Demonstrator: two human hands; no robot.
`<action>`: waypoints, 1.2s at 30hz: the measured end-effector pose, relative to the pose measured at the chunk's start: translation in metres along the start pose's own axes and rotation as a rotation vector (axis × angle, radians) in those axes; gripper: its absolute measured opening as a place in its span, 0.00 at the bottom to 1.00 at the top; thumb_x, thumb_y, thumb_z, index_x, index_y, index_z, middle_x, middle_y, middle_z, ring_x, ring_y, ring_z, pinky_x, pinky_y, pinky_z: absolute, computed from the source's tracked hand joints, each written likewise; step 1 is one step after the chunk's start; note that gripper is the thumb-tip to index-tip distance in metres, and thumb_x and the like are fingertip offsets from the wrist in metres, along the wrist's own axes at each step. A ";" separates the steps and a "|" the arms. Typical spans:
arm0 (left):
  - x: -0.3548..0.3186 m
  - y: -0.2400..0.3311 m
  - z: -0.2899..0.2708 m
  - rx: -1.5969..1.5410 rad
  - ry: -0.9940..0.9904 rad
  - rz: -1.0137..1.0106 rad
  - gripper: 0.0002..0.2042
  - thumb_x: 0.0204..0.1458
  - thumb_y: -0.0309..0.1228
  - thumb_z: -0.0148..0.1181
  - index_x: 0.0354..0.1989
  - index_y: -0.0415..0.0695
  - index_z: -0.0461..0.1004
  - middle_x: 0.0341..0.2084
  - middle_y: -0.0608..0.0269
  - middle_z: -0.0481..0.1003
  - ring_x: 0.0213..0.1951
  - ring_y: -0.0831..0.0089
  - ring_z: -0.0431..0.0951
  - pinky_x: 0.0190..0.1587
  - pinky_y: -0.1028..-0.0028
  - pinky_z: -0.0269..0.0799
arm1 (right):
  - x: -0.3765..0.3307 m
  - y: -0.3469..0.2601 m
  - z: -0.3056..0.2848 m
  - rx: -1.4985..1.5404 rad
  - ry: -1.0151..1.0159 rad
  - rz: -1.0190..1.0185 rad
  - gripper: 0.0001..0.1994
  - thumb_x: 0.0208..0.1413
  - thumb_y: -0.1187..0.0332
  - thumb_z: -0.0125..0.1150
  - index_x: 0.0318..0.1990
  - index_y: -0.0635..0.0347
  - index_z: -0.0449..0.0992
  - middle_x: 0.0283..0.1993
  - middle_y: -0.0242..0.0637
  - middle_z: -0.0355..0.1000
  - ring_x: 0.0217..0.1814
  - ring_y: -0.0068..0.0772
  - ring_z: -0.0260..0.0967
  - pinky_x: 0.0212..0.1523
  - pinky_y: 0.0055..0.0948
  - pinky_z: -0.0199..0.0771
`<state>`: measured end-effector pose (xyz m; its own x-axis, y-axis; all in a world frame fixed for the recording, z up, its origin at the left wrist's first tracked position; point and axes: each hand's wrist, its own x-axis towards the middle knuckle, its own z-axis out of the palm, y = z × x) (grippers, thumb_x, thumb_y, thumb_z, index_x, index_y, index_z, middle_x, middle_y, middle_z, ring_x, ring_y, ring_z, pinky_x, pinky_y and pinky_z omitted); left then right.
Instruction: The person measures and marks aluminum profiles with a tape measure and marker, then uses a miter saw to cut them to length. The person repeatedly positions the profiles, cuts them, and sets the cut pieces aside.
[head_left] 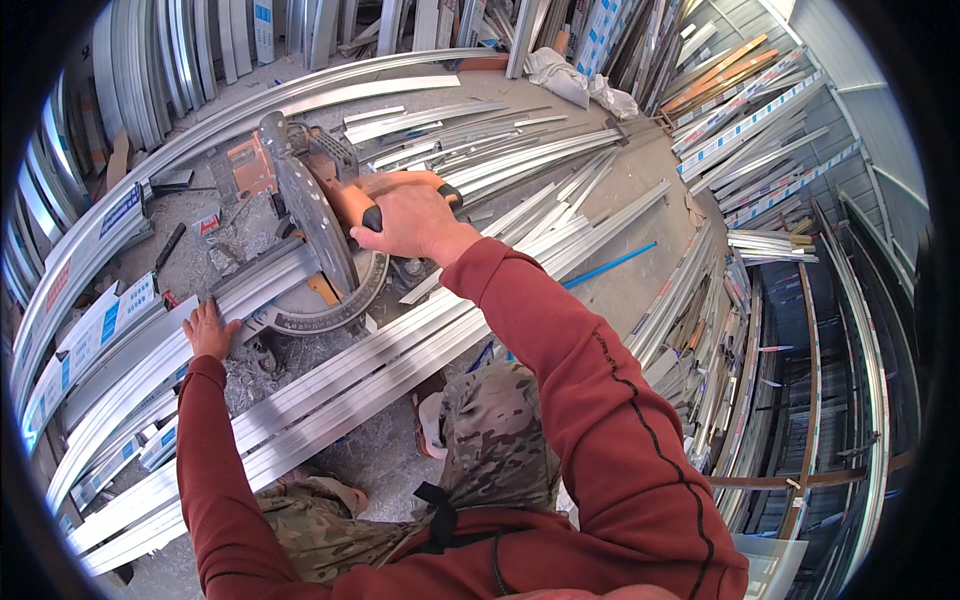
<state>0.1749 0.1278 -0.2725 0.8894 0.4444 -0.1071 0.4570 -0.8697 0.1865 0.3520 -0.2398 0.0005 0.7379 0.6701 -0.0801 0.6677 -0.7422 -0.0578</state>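
Observation:
My right hand (408,220) is wrapped round the orange handle (356,203) of a miter saw, near the middle of the view. The saw's round grey blade guard (318,215) stands over a curved base (335,318). A long silver aluminium profile (262,282) lies across the saw base and runs off to the lower left. On this profile, left of the blade guard, rests my left hand (208,330), its fingers spread and lying flat. The blade's lower edge is hidden behind the guard and base, so I cannot tell whether it touches the metal.
Several long aluminium profiles (350,375) lie diagonally between the saw and my legs. More strips (545,165) spread beyond the saw, with a blue strip (610,264) to the right. Upright profiles (130,80) line the far left; racks of lengths (770,400) stand at the right. Metal shavings litter the floor.

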 end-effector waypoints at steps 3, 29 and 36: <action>0.000 -0.001 0.001 -0.006 0.004 0.003 0.40 0.46 0.49 0.67 0.67 0.46 0.59 0.63 0.54 0.63 0.67 0.53 0.57 0.68 0.45 0.43 | -0.001 0.002 0.005 -0.002 0.043 -0.025 0.32 0.52 0.38 0.54 0.26 0.65 0.81 0.28 0.45 0.78 0.34 0.45 0.77 0.38 0.40 0.77; -0.002 0.001 -0.003 0.017 0.028 0.011 0.41 0.47 0.51 0.66 0.66 0.43 0.60 0.61 0.54 0.65 0.65 0.55 0.60 0.67 0.46 0.44 | -0.021 0.003 0.042 0.044 0.138 -0.039 0.28 0.47 0.40 0.60 0.24 0.62 0.80 0.26 0.45 0.77 0.33 0.46 0.76 0.38 0.40 0.76; -0.002 0.004 -0.007 0.002 -0.009 0.017 0.41 0.46 0.51 0.66 0.67 0.44 0.59 0.62 0.54 0.64 0.65 0.54 0.59 0.67 0.45 0.44 | -0.024 0.004 0.044 0.041 0.125 -0.033 0.28 0.48 0.40 0.60 0.24 0.62 0.79 0.26 0.44 0.76 0.33 0.46 0.76 0.37 0.41 0.76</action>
<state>0.1748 0.1252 -0.2652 0.8968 0.4278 -0.1129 0.4420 -0.8775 0.1860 0.3326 -0.2594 -0.0411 0.7240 0.6882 0.0472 0.6889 -0.7180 -0.0989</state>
